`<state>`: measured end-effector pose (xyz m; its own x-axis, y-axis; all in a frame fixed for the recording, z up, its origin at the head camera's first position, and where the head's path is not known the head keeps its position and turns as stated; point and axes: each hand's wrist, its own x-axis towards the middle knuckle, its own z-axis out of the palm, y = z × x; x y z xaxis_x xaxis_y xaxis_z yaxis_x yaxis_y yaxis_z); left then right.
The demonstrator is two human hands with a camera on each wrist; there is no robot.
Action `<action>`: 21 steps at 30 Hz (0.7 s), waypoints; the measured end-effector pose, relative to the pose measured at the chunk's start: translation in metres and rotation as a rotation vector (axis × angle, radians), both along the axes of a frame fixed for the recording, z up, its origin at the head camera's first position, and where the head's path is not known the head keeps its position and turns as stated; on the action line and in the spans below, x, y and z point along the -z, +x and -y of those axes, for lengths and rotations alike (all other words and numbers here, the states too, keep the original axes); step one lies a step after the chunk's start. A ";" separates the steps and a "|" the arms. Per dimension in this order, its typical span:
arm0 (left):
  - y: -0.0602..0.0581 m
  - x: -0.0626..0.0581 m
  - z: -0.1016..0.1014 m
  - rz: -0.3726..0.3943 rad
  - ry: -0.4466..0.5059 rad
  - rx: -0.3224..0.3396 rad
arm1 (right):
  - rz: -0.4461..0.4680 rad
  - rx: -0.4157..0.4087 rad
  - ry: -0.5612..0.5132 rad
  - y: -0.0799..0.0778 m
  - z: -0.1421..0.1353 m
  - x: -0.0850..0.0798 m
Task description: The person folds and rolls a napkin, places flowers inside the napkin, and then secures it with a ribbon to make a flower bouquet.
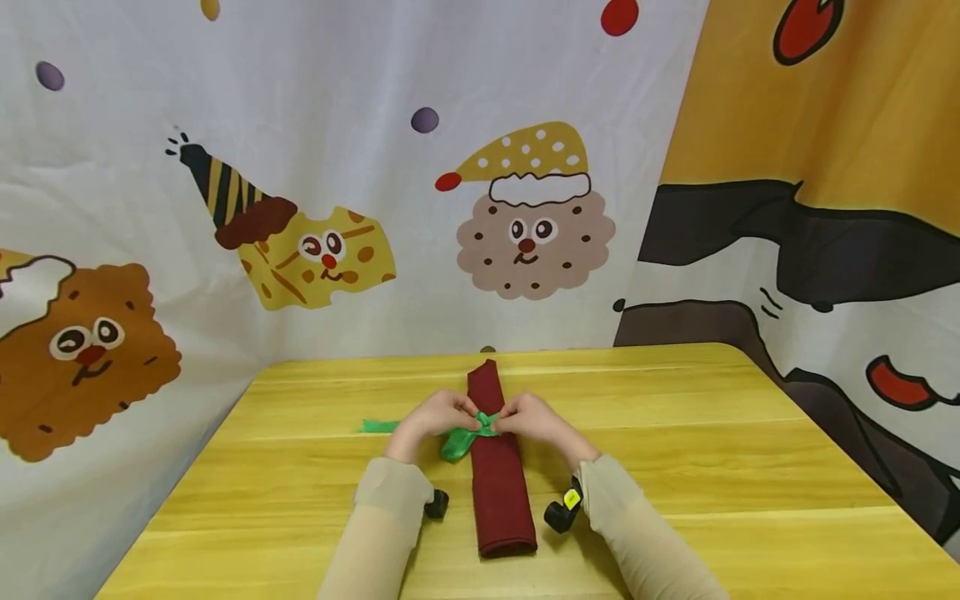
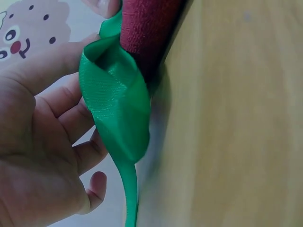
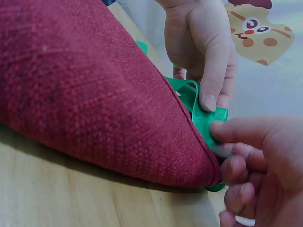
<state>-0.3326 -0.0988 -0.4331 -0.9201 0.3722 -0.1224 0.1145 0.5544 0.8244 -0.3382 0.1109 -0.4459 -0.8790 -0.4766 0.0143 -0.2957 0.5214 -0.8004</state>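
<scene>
A dark red cloth [image 1: 504,500], folded into a long flat bundle, lies lengthwise on the table. Round its upper half runs a green ribbon [image 2: 111,94], with a loop hanging to the left and a loose tail stretching further left. My left hand [image 1: 442,412] pinches the ribbon at the knot between thumb and fingers; its other fingers are loosely bent. From the opposite side, my right hand [image 3: 279,165] pinches the ribbon close to the left fingertips. The right wrist view has the cloth's textured side large in front, covering part of the ribbon.
The bundle rests on a yellow wood-grain table [image 1: 300,500]. Behind the table hangs a white curtain [image 1: 337,83] printed with cartoon biscuits and cheese. A black wrist camera [image 1: 561,515] sits beside the right sleeve, near the cloth.
</scene>
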 end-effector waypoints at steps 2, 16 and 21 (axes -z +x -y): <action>-0.001 -0.001 -0.002 -0.008 -0.021 0.004 | 0.024 0.010 0.007 0.000 0.000 0.000; 0.002 -0.012 -0.008 -0.052 -0.185 0.018 | 0.024 0.032 0.027 0.004 0.003 -0.001; 0.003 -0.011 -0.015 -0.072 -0.246 0.017 | 0.024 0.071 0.034 0.003 0.001 -0.001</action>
